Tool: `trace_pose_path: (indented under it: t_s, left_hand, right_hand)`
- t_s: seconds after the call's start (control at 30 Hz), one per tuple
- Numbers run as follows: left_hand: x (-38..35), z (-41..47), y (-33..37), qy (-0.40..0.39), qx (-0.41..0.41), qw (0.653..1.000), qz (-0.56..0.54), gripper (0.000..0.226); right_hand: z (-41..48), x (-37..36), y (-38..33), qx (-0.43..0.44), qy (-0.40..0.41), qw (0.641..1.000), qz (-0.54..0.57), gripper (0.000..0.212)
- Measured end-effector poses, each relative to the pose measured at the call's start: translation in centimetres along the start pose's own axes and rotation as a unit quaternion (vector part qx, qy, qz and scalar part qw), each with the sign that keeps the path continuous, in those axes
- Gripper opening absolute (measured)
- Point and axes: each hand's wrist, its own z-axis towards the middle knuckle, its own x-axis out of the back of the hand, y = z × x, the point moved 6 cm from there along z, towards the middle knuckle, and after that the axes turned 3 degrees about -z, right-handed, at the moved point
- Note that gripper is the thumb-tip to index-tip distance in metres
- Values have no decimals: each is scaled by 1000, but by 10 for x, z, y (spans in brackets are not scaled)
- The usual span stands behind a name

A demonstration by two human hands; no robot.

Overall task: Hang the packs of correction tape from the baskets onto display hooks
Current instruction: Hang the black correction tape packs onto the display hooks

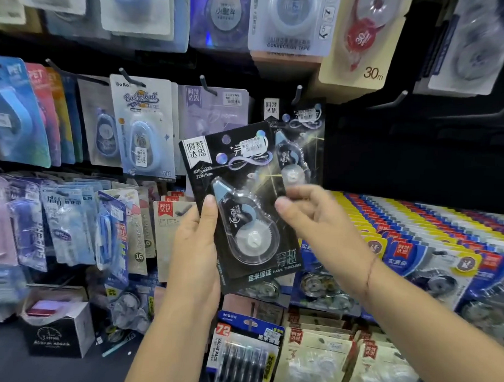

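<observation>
Holding a black pack of correction tape [239, 201] up in the middle of the frame, the person's left hand [197, 240] grips it by its lower left edge. The thumb lies across the front of the card beside the clear blister [245, 230]; the other fingers are hidden behind the card, presumably backing it. This low grip leaves the top of the card free, so what looks like the hanging hole [226, 139] near the upper edge is uncovered for a hook to pass through. The pack is tilted, its top leaning toward the upper left, and it is not yet on any hook.

Just behind it, to the right, a hung pack [299, 152] of the same black design already sits on a display hook [298, 93]. The right hand [307, 212] has its fingers curled at the bottom edge of that card, thumb toward the camera, and appears to pinch it, though the contact is slightly blurred. The likely reason is to steady that card or push it back along the hook, making room in front for its twin.

Bare hooks [397, 99] jut out at the upper right over a dark gap in the wall. Other carded tapes crowd the left side, and more lie in rows on the lower shelf [415, 225] at right. No basket can be made out.
</observation>
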Motion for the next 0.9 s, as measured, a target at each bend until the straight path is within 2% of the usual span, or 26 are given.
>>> trace_pose_path:
  t_s: [0.07,0.13,0.27,0.33,0.4,0.47,0.53,0.6,0.77,0.9]
  left_hand:
    - [-12,-4,1,-13,-7,1000,7,30]
    - [-22,-4,0,-33,-11,999,27,34]
    - [-22,11,0,-58,-88,979,176,50]
    - [-17,24,-4,-79,-162,938,296,63]
    - [-16,35,-20,-132,-208,862,443,90]
    - [-14,40,-31,-165,-214,797,540,108]
    - [-15,37,-37,-194,-215,757,586,111]
    - [-15,33,-43,-216,-208,734,609,112]
    - [-13,25,-45,-226,-203,744,595,101]
    - [-11,23,-48,-233,-207,743,593,101]
  right_hand:
    - [-8,-1,1,0,-31,1000,-4,32]
    - [-10,7,-6,29,-21,999,-10,27]
    - [-3,36,-24,83,68,994,-3,19]
    - [6,53,-31,97,119,988,-3,15]
    - [17,65,-32,94,138,986,-15,13]
    - [25,67,-29,78,127,989,-17,12]
    - [29,67,-25,67,117,991,-20,13]
    - [31,66,-23,66,114,991,-20,13]
    - [31,60,-20,63,112,992,-9,13]
    - [30,58,-19,61,119,991,-15,15]
